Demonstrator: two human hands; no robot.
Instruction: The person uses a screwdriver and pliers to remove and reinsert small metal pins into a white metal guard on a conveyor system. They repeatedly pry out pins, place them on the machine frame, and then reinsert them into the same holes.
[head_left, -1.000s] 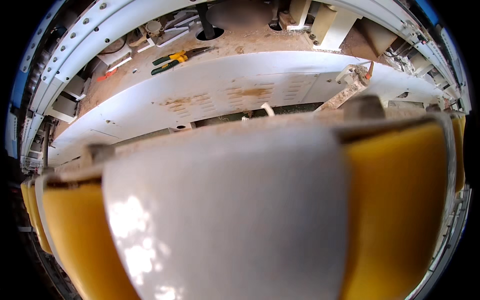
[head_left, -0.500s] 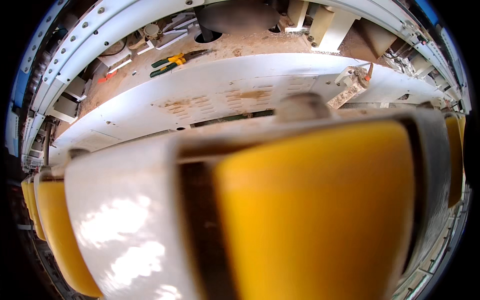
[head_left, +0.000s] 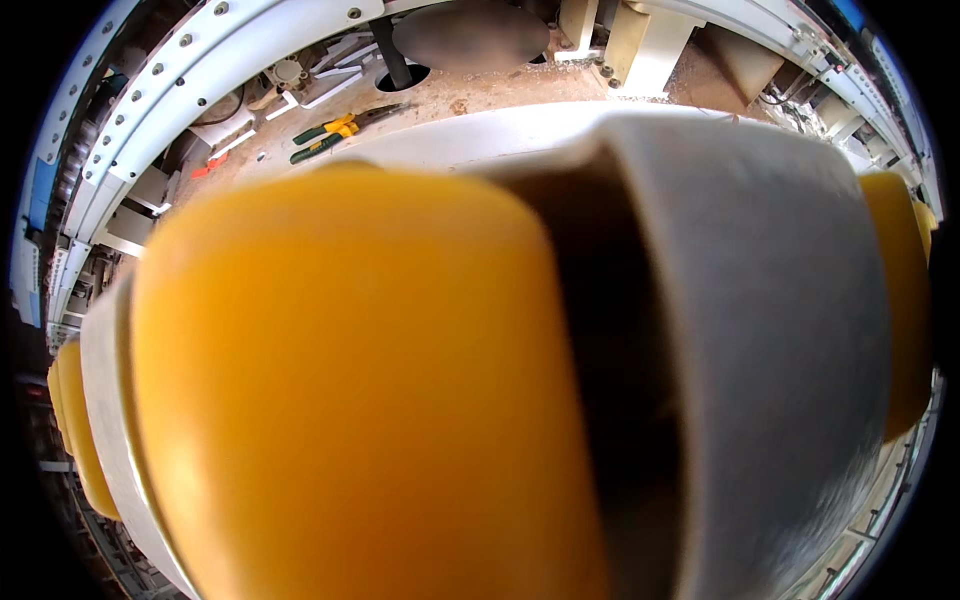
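Hands: out of view, so whether apart, together or clamped cannot be told | Pliers (head_left: 343,126): in no visible hand, beyond yellow block (head_left: 360,390) | Risk: you could bump the block, which hides your reach

White metal frame (head_left: 235,50) up left, studded with bolts, blue strip (head_left: 45,195) along its outer side, gaps between them dim. Brown dusty deck (head_left: 490,88) across back, stained and gritty; dark post (head_left: 390,50) standing in round black hole (head_left: 419,75). White upright support (head_left: 668,55) off to right, slanted brown sheet (head_left: 745,65) beside it. White panel (head_left: 470,140) along deck's near edge, brightly lit.
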